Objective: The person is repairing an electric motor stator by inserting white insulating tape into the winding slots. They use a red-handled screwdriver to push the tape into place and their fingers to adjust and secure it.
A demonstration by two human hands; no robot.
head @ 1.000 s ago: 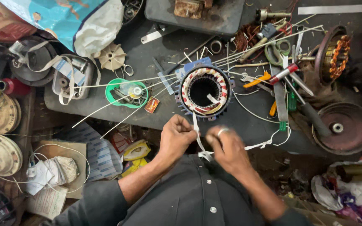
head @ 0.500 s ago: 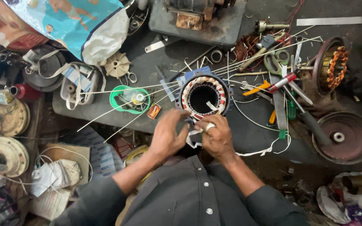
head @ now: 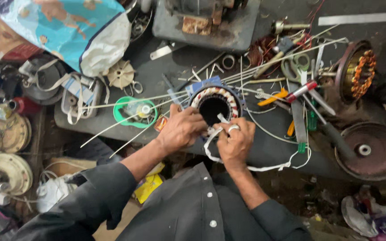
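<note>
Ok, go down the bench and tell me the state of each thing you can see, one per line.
Left hand: resting on the stator rim, fingers curled.
Right hand: pinching the white tape.
Stator: lying flat, bore upward, windings in place.
White tape: loose, trailing off the bench edge.
Green tape spool: lying flat.
Second wound stator: tilted on its side.
Rusty end cover: lying flat.

green spool (head: 135,112), red-handled screwdriver (head: 303,90), round rusty housing (head: 371,150)

One head-worn camera looks steeply down, close over the workbench (head: 264,151)
</note>
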